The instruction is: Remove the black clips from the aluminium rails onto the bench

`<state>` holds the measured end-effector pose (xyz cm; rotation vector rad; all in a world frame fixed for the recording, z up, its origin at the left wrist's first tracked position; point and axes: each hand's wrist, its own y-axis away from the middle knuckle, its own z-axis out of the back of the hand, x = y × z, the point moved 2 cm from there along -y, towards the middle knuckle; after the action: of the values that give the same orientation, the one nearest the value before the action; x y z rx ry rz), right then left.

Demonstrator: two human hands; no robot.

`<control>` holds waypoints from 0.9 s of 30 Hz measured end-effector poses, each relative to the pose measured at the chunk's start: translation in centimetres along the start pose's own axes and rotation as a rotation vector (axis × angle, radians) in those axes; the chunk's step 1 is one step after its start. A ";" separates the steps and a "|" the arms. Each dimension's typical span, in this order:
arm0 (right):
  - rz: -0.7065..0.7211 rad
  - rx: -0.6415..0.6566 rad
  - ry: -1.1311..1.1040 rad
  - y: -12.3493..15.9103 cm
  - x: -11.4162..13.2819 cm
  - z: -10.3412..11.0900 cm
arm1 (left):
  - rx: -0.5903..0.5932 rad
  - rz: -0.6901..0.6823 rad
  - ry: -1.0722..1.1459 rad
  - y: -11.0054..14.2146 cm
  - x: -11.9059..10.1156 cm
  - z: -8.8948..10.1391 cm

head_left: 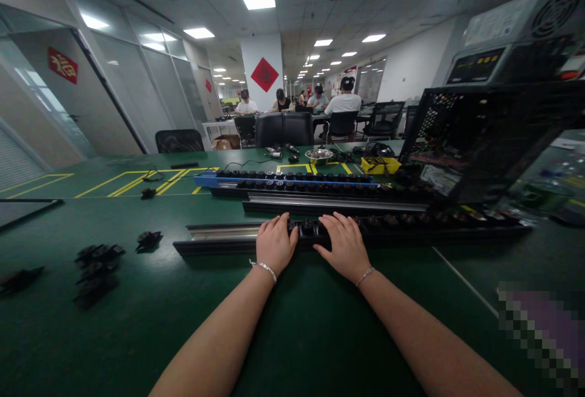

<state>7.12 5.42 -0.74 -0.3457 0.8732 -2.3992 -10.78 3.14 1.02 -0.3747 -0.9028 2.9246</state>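
Lying across the green table in front of me is a long black rail (223,248), a trough with a pale metal inside at its left end. Small black socket-like modules (406,220) sit in a row along its right part. My left hand (276,243) is closed over the rail, fingers across the far edge and thumb toward the middle. My right hand (343,246) grips it a short way to the right, thumb on the near side. Between the hands a few black modules show in the trough. What lies under the fingers is hidden.
Behind lie another black rail (333,203) and a blue rail (208,180) with modules. Loose black modules (98,263) lie at left. A metal bowl (319,154), a yellow bin (380,165) and an open computer case (484,141) stand farther back. Several people sit beyond.
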 end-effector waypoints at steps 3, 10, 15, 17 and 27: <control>0.001 -0.008 -0.001 0.0 0.0 0.0 | -0.005 0.000 -0.006 0.0 -0.1 -0.1; 0.011 -0.024 0.007 0.1 0.0 0.0 | -0.021 0.051 -0.004 0.3 -0.5 -0.4; 0.015 -0.026 0.004 0.1 -0.1 0.0 | -0.022 0.042 0.001 0.3 -0.5 -0.3; 0.012 -0.021 0.005 0.1 -0.1 0.0 | -0.015 0.040 0.000 0.3 -0.4 -0.2; -0.010 0.000 0.001 0.0 0.0 0.0 | 0.038 0.059 -0.037 0.5 0.9 0.4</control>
<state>7.11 5.42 -0.75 -0.3491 0.8736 -2.4085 -11.77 2.66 0.87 -0.3527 -0.8536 3.0069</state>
